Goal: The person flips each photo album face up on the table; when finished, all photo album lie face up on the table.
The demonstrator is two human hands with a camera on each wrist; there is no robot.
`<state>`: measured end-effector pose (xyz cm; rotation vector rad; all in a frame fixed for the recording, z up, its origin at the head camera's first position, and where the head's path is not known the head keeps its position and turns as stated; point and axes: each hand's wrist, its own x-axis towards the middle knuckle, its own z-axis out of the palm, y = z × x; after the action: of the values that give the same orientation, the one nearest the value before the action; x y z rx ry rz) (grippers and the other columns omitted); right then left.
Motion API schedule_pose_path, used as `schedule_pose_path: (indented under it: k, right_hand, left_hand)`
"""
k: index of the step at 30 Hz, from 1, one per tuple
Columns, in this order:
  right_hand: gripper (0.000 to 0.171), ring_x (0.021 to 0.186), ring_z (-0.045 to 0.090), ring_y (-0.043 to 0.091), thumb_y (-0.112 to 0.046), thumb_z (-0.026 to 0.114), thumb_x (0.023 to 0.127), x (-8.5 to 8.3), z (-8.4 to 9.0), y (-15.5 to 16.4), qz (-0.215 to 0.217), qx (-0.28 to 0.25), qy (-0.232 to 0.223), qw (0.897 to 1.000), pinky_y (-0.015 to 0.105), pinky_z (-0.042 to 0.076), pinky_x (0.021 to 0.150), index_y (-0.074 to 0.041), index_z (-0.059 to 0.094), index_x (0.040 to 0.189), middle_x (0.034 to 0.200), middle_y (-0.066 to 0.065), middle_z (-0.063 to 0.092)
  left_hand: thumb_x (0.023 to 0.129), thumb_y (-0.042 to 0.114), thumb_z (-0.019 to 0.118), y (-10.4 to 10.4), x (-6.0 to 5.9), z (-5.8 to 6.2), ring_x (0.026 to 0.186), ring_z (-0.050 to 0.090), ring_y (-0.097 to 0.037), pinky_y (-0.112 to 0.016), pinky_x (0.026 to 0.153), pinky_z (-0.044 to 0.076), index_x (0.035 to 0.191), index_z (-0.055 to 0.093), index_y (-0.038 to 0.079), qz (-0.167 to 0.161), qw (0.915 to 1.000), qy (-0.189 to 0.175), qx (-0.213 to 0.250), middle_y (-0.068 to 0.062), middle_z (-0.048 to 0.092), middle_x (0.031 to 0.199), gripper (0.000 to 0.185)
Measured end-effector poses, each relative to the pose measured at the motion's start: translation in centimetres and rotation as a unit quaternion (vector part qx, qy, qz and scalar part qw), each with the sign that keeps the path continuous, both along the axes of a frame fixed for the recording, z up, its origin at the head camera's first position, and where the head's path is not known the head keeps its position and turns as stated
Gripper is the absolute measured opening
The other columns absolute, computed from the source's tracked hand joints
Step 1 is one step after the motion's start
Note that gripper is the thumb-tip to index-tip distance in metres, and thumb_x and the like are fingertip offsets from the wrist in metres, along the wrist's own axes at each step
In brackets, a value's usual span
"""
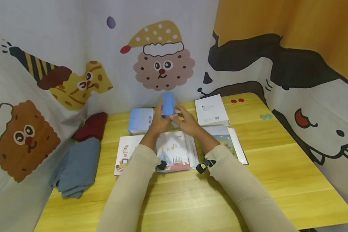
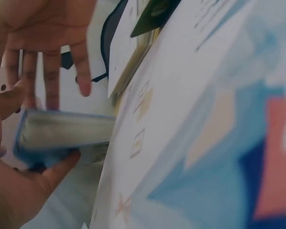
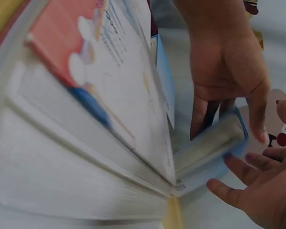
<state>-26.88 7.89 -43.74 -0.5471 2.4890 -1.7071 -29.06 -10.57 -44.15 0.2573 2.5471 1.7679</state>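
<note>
Hands [image 1: 174, 120] hide lower blue book [image 1: 168, 103]; grip unclear.

"POLAROID" on blue box [image 1: 140, 120] side

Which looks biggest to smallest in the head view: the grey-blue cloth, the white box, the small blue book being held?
1. grey-blue cloth
2. white box
3. small blue book, though it sits farther back, partly behind the left hand.

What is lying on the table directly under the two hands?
Under the left hand and right hand, which hold a small blue book, lies an open picture book. The table beneath it is covered.
</note>
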Motion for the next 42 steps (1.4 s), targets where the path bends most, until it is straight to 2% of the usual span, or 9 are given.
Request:
schedule_pose_path:
  k: [3, 7, 17, 20, 25, 28, 33, 36, 42]
  right_hand:
    - [0.076, 0.158, 0.048, 0.037, -0.052, 0.051, 0.114, 0.0, -0.4, -0.1, 0.014, 0.011, -0.010, 1.000, 0.058, 0.052, 0.120, -0.016, 0.023, 0.175, 0.181, 0.006, 0.031]
    - [0.074, 0.160, 0.046, 0.037, -0.055, 0.046, 0.115, 0.1, -0.5, 0.2, 0.016, 0.026, -0.023, 0.999, 0.061, 0.046, 0.124, -0.015, 0.027, 0.174, 0.181, 0.008, 0.032]
    - [0.066, 0.159, 0.044, 0.041, -0.050, 0.048, 0.116, 0.1, 0.9, 1.3, -0.001, 0.031, -0.033, 0.999, 0.064, 0.040, 0.128, -0.014, 0.038, 0.170, 0.174, 0.016, 0.042]
    - [0.064, 0.160, 0.042, 0.040, -0.050, 0.046, 0.116, 0.0, 1.2, 2.0, -0.002, 0.055, -0.024, 0.998, 0.065, 0.036, 0.130, -0.015, 0.040, 0.169, 0.176, 0.014, 0.040]
    - [0.062, 0.164, 0.035, 0.039, -0.047, 0.047, 0.117, -0.3, 2.2, 4.2, -0.013, 0.063, -0.021, 0.998, 0.065, 0.032, 0.132, -0.014, 0.041, 0.169, 0.178, 0.012, 0.035]
    - [0.064, 0.166, 0.031, 0.040, -0.047, 0.050, 0.116, -0.8, 2.8, 5.9, -0.029, 0.071, -0.021, 0.997, 0.064, 0.030, 0.133, -0.013, 0.039, 0.169, 0.180, 0.014, 0.032]
    - [0.071, 0.168, 0.025, 0.043, -0.050, 0.053, 0.114, -1.5, 2.9, 8.9, -0.059, 0.122, -0.034, 0.990, 0.068, 0.028, 0.132, -0.015, 0.034, 0.172, 0.182, 0.017, 0.025]
    - [0.074, 0.168, 0.022, 0.045, -0.051, 0.054, 0.113, -1.9, 2.8, 10.6, -0.074, 0.149, -0.046, 0.985, 0.070, 0.025, 0.133, -0.014, 0.032, 0.173, 0.183, 0.018, 0.022]
    - [0.080, 0.169, 0.016, 0.048, -0.051, 0.057, 0.112, -2.5, 3.0, 13.6, -0.100, 0.167, -0.074, 0.978, 0.073, 0.020, 0.133, -0.012, 0.026, 0.174, 0.184, 0.021, 0.016]
  left_hand:
    - [0.099, 0.034, 0.078, -0.6, -0.1, 0.2, 0.166, 0.029, -0.045, -0.060, 0.135, 0.029, 0.176, 0.024, 0.020, 0.043, 0.9974, 0.018, -0.054, -0.020, 0.025, 0.181, 0.095]
    - [0.100, 0.033, 0.078, -1.5, 0.0, 0.3, 0.166, 0.030, -0.043, -0.058, 0.137, 0.025, 0.169, 0.041, 0.013, 0.066, 0.9921, 0.002, -0.106, -0.021, 0.033, 0.177, 0.081]
    - [0.102, 0.025, 0.075, -2.4, -0.7, -0.8, 0.166, 0.031, -0.044, -0.056, 0.137, 0.026, 0.169, 0.039, 0.013, 0.057, 0.9910, -0.021, -0.119, -0.020, 0.034, 0.178, 0.076]
    - [0.103, 0.022, 0.074, -2.4, -0.4, -0.6, 0.165, 0.031, -0.047, -0.056, 0.137, 0.027, 0.168, 0.038, 0.009, 0.046, 0.9856, -0.003, -0.163, -0.027, 0.030, 0.177, 0.076]
    - [0.105, 0.022, 0.072, -1.8, 0.7, 1.2, 0.165, 0.027, -0.051, -0.059, 0.136, 0.027, 0.168, 0.037, 0.007, 0.023, 0.9752, 0.029, -0.218, -0.027, 0.017, 0.179, 0.074]
    - [0.106, 0.024, 0.072, -1.1, 1.0, 1.9, 0.166, 0.024, -0.052, -0.063, 0.135, 0.027, 0.169, 0.037, 0.009, 0.012, 0.9759, 0.025, -0.216, -0.025, 0.010, 0.182, 0.073]
    - [0.106, 0.028, 0.072, 0.4, 1.0, 1.6, 0.167, 0.022, -0.051, -0.061, 0.135, 0.027, 0.171, 0.033, 0.011, -0.014, 0.9741, 0.004, -0.226, -0.025, 0.004, 0.183, 0.078]
    - [0.105, 0.030, 0.072, 1.6, 1.0, 1.6, 0.166, 0.025, -0.052, -0.060, 0.135, 0.030, 0.171, 0.032, 0.011, -0.032, 0.9722, 0.000, -0.232, -0.027, 0.007, 0.182, 0.079]
    - [0.108, 0.034, 0.070, 4.8, 0.9, 1.5, 0.167, 0.026, -0.045, -0.059, 0.136, 0.028, 0.171, 0.033, 0.010, -0.066, 0.9769, -0.019, -0.202, -0.023, 0.019, 0.180, 0.077]
